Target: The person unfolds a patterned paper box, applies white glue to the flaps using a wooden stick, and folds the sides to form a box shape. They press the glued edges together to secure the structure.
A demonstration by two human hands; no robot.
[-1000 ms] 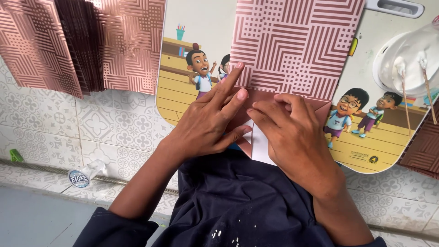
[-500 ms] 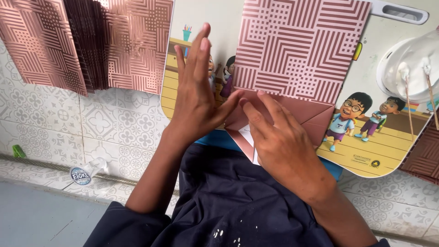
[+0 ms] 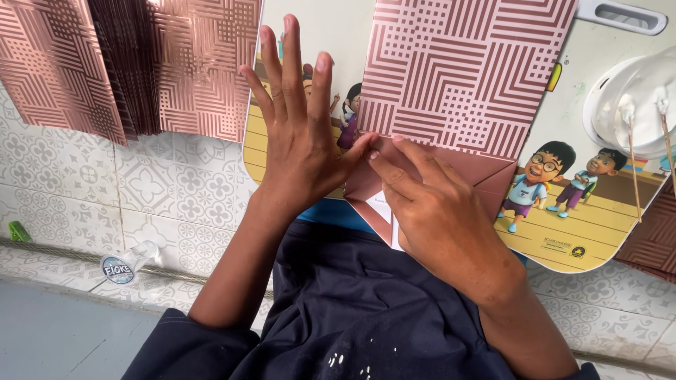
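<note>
A rose-gold patterned paper (image 3: 458,70) lies on a cartoon-printed board (image 3: 563,232) resting on my lap. Its lower end is folded into plain pink triangular flaps (image 3: 486,176). My right hand (image 3: 436,211) lies on those flaps, index and middle fingertips pressing the crease at the fold's upper left. My left hand (image 3: 299,134) is flat over the board's left part, fingers spread and pointing away, with the thumb tip touching the left end of the fold. A strip of white paper (image 3: 384,207) shows under my right hand.
A stack of similar patterned sheets (image 3: 127,63) lies at the upper left on the tiled floor (image 3: 162,197). A white bowl (image 3: 634,105) with two thin sticks in white paste sits on the board's upper right. A small clear bottle (image 3: 127,264) and a green clip (image 3: 20,232) lie on the floor at left.
My left hand has left the fold, lifted and slid left, and its fingers have spread out flat. My right hand's fingers have moved up to the crease.
</note>
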